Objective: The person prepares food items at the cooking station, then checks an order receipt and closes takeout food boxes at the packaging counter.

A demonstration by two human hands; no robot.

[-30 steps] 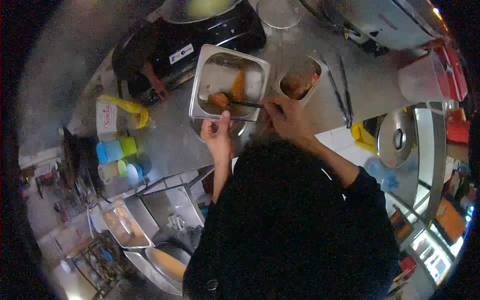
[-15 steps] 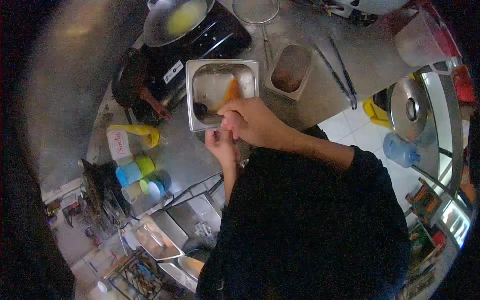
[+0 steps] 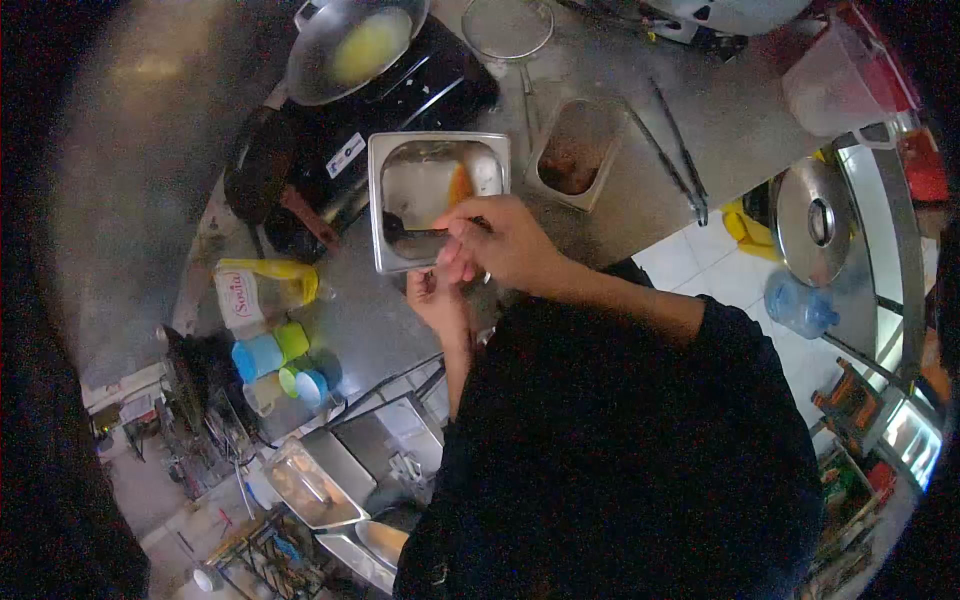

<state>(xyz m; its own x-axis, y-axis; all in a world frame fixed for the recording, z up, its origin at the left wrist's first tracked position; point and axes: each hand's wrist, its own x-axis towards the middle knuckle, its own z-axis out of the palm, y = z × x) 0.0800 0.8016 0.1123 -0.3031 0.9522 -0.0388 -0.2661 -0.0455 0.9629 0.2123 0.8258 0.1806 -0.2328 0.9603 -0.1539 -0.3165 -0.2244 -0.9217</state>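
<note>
A square steel food pan (image 3: 378, 205) is held in front of me above the counter. My left hand (image 3: 437, 305) is closed on its near edge from below, with the fingers partly hidden. Over the near right corner, my right hand (image 3: 505, 243) is closed around the handle of a dark spoon-like utensil (image 3: 397, 228), whose dark end sits low in the pan's left side. An orange streak or piece (image 3: 460, 184) shows inside at the right; I cannot make out what it is.
A wok (image 3: 352, 50) with something yellow sits on a black portable stove (image 3: 440, 85). A smaller steel pan (image 3: 578, 155) with brown contents, tongs (image 3: 680, 150) and a strainer (image 3: 507, 28) lie to the right. Colourful cups (image 3: 290, 340) and a yellow-white packet (image 3: 240, 295) are left.
The pan has shifted slightly down and left in view. My right hand has turned, and more of the dark utensil's handle shows across the pan. Less of the orange area is visible.
</note>
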